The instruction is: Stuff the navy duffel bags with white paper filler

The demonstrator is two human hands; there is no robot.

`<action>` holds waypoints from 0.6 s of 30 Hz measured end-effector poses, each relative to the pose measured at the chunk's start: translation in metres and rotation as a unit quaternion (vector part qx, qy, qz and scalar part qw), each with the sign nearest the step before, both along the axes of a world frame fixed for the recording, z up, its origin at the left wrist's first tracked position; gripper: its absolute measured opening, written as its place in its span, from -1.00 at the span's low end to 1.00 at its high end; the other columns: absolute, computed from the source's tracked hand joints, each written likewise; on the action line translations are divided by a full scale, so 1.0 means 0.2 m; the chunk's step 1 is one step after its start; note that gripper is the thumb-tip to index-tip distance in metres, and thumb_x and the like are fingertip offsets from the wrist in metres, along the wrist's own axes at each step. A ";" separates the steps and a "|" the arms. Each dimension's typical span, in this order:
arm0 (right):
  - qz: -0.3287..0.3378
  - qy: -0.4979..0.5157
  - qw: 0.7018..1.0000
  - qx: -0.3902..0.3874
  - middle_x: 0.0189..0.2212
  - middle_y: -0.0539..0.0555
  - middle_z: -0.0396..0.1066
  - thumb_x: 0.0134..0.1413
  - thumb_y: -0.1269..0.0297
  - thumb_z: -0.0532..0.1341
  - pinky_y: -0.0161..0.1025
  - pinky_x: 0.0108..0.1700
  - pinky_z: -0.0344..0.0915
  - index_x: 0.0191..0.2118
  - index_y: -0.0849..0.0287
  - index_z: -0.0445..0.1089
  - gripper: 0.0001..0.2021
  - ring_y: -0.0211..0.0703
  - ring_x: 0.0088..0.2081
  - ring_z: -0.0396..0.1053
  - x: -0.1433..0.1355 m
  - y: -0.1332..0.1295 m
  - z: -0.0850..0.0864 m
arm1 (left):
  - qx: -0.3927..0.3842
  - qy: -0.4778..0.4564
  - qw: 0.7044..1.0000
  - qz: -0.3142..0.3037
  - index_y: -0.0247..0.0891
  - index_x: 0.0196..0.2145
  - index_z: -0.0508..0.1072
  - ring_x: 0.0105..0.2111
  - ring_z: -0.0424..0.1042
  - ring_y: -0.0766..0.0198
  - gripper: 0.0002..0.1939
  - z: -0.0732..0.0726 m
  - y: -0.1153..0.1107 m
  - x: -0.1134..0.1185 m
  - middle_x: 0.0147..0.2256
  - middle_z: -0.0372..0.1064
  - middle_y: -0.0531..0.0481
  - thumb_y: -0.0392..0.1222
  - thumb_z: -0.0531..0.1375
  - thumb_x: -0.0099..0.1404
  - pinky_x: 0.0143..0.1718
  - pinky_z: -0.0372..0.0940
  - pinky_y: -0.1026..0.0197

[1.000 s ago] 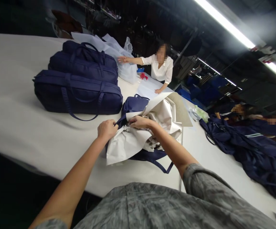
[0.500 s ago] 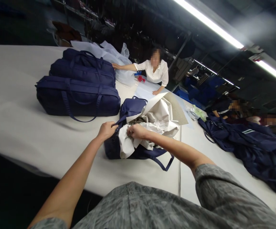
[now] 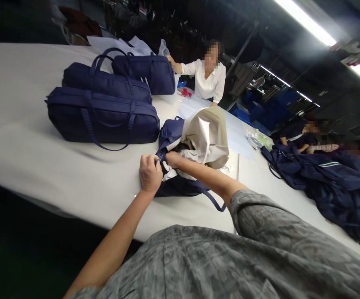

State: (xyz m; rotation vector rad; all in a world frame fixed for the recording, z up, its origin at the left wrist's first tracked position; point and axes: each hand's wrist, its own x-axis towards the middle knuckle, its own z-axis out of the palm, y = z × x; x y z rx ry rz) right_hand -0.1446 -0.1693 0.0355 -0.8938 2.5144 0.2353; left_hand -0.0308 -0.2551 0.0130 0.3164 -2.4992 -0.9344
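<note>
An open navy bag (image 3: 180, 187) lies on the pale table in front of me, with crumpled whitish paper (image 3: 206, 137) bulging from its opening. My left hand (image 3: 151, 172) is closed on the bag's left end, fingers curled over its edge. Inside the opening, beside the paper, is my right hand (image 3: 173, 159); its fingers are hidden in the bag. One strap of this bag loops out at the right, on the table.
Two full navy bags (image 3: 102, 118) stand side by side at the left. Behind them a person in white (image 3: 209, 79) touches another navy bag (image 3: 152, 74). A heap of navy bags (image 3: 329, 174) covers the right side, with people beyond it.
My right hand has pushed deeper into the bag, and the paper has shifted and opened out. My left hand has moved to the right. The person across has pulled the rear bag away and turned it.
</note>
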 end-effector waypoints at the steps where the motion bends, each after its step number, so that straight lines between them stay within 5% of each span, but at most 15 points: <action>1: 0.008 -0.016 1.000 -0.002 -0.05 0.41 0.46 0.15 0.42 0.18 -0.25 -0.07 0.33 -0.07 0.43 0.46 -0.74 0.12 -0.01 0.44 -0.03 0.02 0.04 | -0.027 0.038 0.998 -0.042 -0.32 -0.15 0.37 0.00 0.34 0.10 -0.76 -0.02 0.04 0.05 -0.10 0.38 -0.25 -0.33 -0.07 0.37 0.07 0.20 0.16; 3: 0.021 -0.060 0.998 -0.005 -0.12 0.31 0.50 0.10 0.39 0.22 -0.30 -0.15 0.35 -0.10 0.41 0.47 -0.73 0.04 -0.11 0.47 -0.07 0.07 0.12 | -0.072 0.075 0.986 -0.131 -0.32 -0.18 0.36 0.00 0.35 0.10 -0.74 -0.06 0.11 0.11 -0.12 0.38 -0.25 -0.40 -0.09 0.34 0.13 0.19 0.14; 5: 0.030 -0.116 0.993 -0.013 -0.17 0.16 0.53 0.06 0.41 0.22 -0.37 -0.21 0.34 -0.09 0.34 0.48 -0.72 -0.08 -0.18 0.47 -0.11 0.12 0.21 | -0.086 0.063 0.983 -0.149 -0.36 -0.17 0.36 -0.05 0.38 0.01 -0.78 -0.09 0.13 0.15 -0.15 0.39 -0.29 -0.39 -0.03 0.29 0.12 0.21 0.03; 7: 0.051 -0.192 0.979 -0.033 -0.10 0.08 0.50 0.01 0.45 0.23 -0.41 -0.18 0.34 -0.03 0.27 0.47 -0.65 -0.14 -0.12 0.45 -0.12 0.19 0.28 | -0.084 0.015 0.988 -0.131 -0.40 -0.14 0.34 -0.11 0.40 -0.08 -0.77 -0.10 0.10 0.14 -0.17 0.38 -0.34 -0.31 0.05 0.25 0.03 0.27 -0.05; 10: 0.136 -0.247 0.958 -0.043 0.11 0.07 0.35 -0.17 0.43 0.36 -0.36 0.01 0.30 0.10 0.18 0.42 -0.41 -0.05 0.09 0.33 -0.10 0.29 0.35 | -0.105 -0.099 0.972 -0.184 -0.39 -0.07 0.31 -0.11 0.42 -0.10 -0.65 -0.07 -0.02 0.08 -0.15 0.41 -0.32 -0.13 0.13 0.25 -0.06 0.29 -0.01; 14: 0.242 -0.066 0.968 -0.003 0.14 0.14 0.27 -0.25 0.31 0.47 -0.17 0.07 0.23 0.21 0.01 0.33 -0.22 0.11 0.12 0.25 0.00 0.40 0.34 | -0.140 -0.221 0.916 -0.303 -0.28 -0.13 0.41 -0.08 0.44 -0.15 -0.54 0.01 -0.13 -0.01 -0.16 0.49 -0.20 0.04 0.30 0.08 -0.03 0.24 -0.02; 18: 0.276 0.033 0.960 0.023 0.05 0.19 0.28 -0.18 0.33 0.44 -0.15 -0.05 0.23 0.25 -0.03 0.28 -0.21 0.14 0.02 0.24 0.07 0.47 0.28 | -0.127 -0.224 0.892 -0.373 -0.19 -0.43 0.46 -0.20 0.49 0.02 -0.80 0.02 -0.10 0.05 -0.30 0.53 -0.01 -0.16 0.36 -0.04 -0.16 0.24 0.15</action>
